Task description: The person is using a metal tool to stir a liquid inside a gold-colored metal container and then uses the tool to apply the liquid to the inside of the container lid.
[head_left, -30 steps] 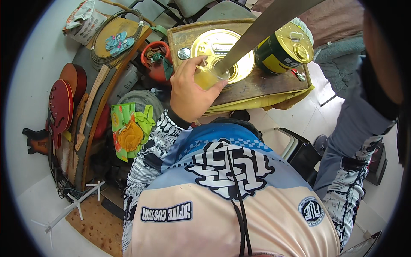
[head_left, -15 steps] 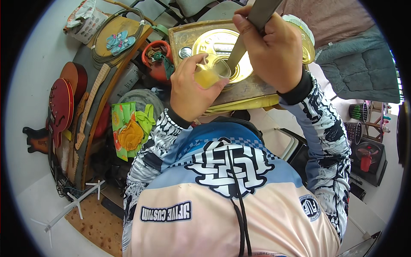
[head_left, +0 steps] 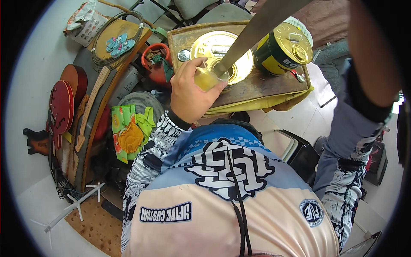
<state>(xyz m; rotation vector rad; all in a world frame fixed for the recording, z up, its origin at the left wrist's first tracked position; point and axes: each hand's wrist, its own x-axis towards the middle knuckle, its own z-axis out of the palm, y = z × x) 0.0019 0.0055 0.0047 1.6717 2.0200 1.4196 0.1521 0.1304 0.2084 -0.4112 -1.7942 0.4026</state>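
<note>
My left hand (head_left: pixel 192 94) grips a clear cup (head_left: pixel 205 80) of yellow liquid, held over the gold lid of a large can (head_left: pixel 237 45). A long, flat metal strip (head_left: pixel 252 32) slants from the top edge down to the can's opening at the cup; its lower end is partly hidden by the cup. My right hand (head_left: pixel 370 51) is raised at the upper right, its fingers out of sight. A green, yellow and gold can (head_left: pixel 274 55) stands right of the large lid, and a small silver disc (head_left: pixel 183 55) lies to the left, all on the worn wooden table (head_left: pixel 269 93).
At left are guitars (head_left: pixel 60 111), a bare neck (head_left: pixel 92 107), and a shelf (head_left: pixel 96 55) with coiled cable and blue slippers. A red bucket (head_left: pixel 160 73) and green bag (head_left: pixel 135 132) sit beside the table. Chairs (head_left: pixel 218 10) stand behind; a black-and-white seat (head_left: pixel 295 150) is below right.
My right hand came down onto the metal strip half a second ago and has since risen back to the upper right. My left hand and the cup stay nearly still.
</note>
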